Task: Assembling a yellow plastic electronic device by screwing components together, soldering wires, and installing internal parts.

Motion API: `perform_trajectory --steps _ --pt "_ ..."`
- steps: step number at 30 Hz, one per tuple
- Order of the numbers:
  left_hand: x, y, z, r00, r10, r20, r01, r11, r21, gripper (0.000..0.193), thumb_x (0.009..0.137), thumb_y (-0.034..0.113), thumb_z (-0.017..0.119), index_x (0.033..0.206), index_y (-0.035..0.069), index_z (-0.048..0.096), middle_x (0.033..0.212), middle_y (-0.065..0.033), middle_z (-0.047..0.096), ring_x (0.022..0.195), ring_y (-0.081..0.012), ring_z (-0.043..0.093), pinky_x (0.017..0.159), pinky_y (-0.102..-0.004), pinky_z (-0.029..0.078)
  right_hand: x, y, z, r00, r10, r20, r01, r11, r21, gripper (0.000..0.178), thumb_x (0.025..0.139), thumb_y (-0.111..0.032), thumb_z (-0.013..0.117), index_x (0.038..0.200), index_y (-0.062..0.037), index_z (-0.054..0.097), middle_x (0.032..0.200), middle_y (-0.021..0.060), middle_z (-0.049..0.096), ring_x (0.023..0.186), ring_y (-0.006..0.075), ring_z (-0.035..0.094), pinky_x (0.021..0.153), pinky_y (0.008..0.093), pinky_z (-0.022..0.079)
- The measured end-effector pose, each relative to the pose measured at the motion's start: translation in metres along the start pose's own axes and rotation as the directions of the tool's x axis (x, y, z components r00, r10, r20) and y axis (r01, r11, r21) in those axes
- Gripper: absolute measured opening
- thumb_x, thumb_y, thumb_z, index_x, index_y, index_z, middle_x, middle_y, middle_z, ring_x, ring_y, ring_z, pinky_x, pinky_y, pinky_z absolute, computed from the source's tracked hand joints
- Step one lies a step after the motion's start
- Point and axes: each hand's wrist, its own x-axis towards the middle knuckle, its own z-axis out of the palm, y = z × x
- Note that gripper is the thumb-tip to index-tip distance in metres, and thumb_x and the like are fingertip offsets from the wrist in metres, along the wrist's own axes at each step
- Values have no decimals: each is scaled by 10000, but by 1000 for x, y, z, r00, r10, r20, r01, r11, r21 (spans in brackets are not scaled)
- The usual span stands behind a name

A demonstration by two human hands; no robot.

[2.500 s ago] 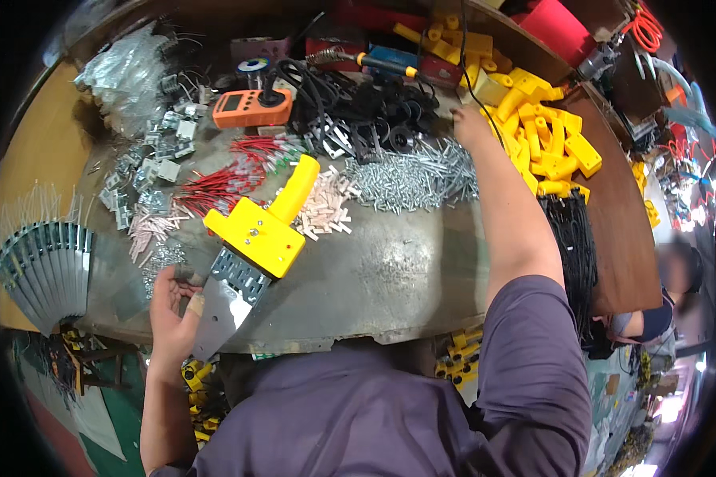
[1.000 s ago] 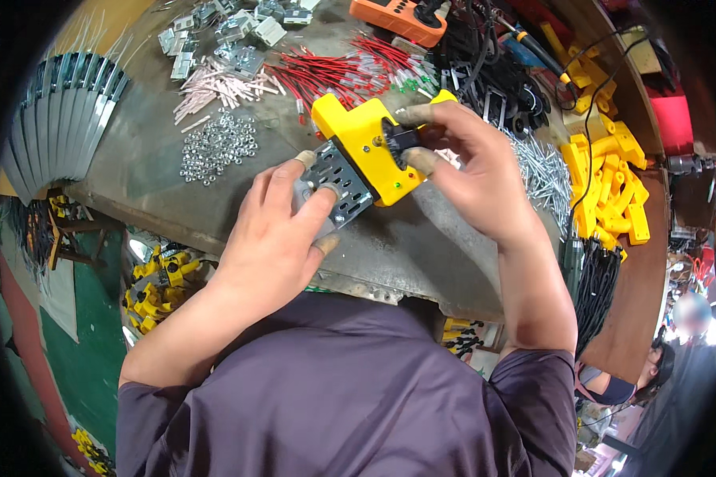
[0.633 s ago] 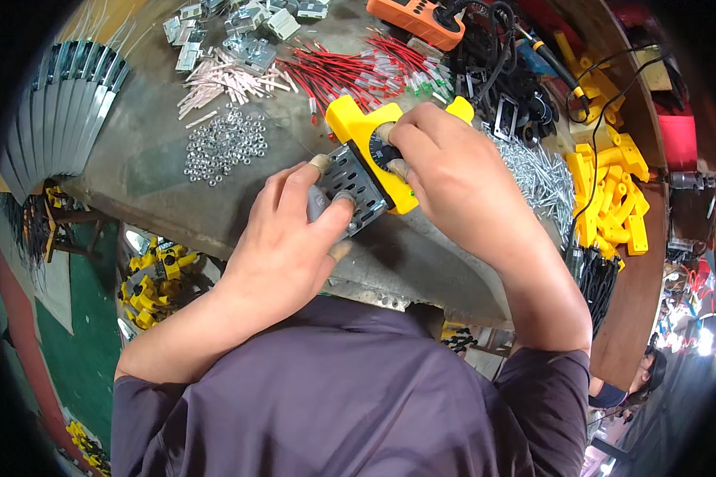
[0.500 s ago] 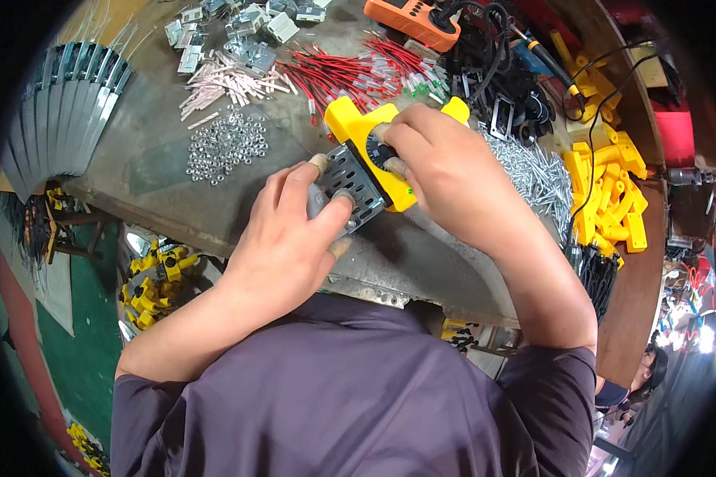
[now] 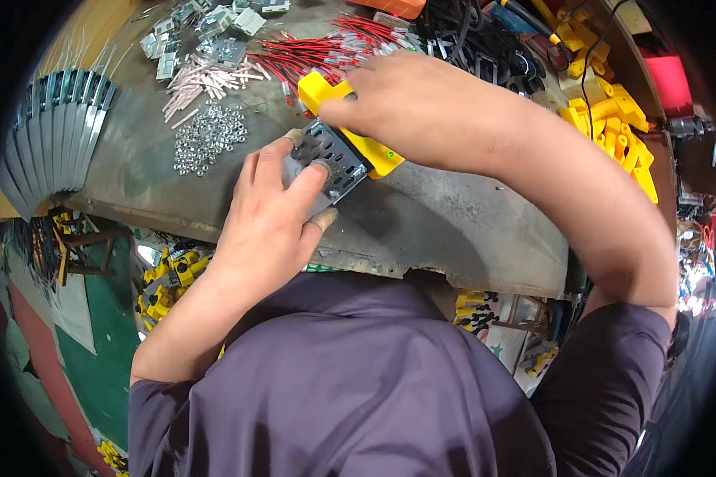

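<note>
My left hand (image 5: 266,191), with pale finger covers on some fingertips, is closed around a grey slotted metal housing (image 5: 338,163). Joined to the housing's far right side is a yellow plastic casing (image 5: 383,157) with a small green spot on it. Over the casing, my right hand (image 5: 406,95) is bent with its fingers curled down onto the yellow part. That hand covers most of the casing and nearly all of the black dial on it. Both parts are held tilted just above the bench.
On the grey metal bench (image 5: 453,238) lie small nuts (image 5: 208,137), pale sleeves (image 5: 203,83), red-wired indicator lamps (image 5: 314,60) and metal boxes (image 5: 227,52). Yellow handles (image 5: 612,119) are heaped at right. Metal blades (image 5: 60,131) fan out at left. A screwdriver (image 5: 533,20) lies at the far right.
My right hand has rolled over the yellow casing, its forearm swinging up and outward, and now hides the dial. The held assembly has shifted slightly left and away in the view.
</note>
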Motion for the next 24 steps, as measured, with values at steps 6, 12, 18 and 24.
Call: perform_trajectory --steps 6,12,18,24 --pt "1 2 0 999 29 -14 -29 1000 8 458 685 78 735 1083 44 511 1302 -233 386 1155 -425 413 951 -478 378 -3 12 -15 981 -188 -45 189 981 35 263 783 -104 561 1046 -91 567 858 118 586 900 323 595 771 417 475" --pt "1 4 -2 1000 9 12 -9 1000 28 445 691 58 711 1099 63 532 1278 -253 373 1115 -440 420 934 -495 393 -1 4 -2 990 53 132 -68 991 115 217 808 -112 562 1012 -57 509 773 135 588 790 344 616 694 429 483" --pt "4 5 0 999 34 0 -34 999 -2 457 689 69 719 1105 58 529 1274 -247 380 1123 -436 414 940 -493 389 -11 23 -5 933 -352 74 359 927 -109 184 797 -99 551 981 -113 536 1016 129 518 899 301 595 728 374 493" --pt "1 5 -1 1000 4 27 -6 999 41 462 683 96 740 1086 42 519 1304 -239 378 1191 -423 391 974 -472 366 4 8 -3 925 292 244 -334 930 153 280 786 -233 600 1009 -74 543 764 153 625 693 319 644 596 418 507"
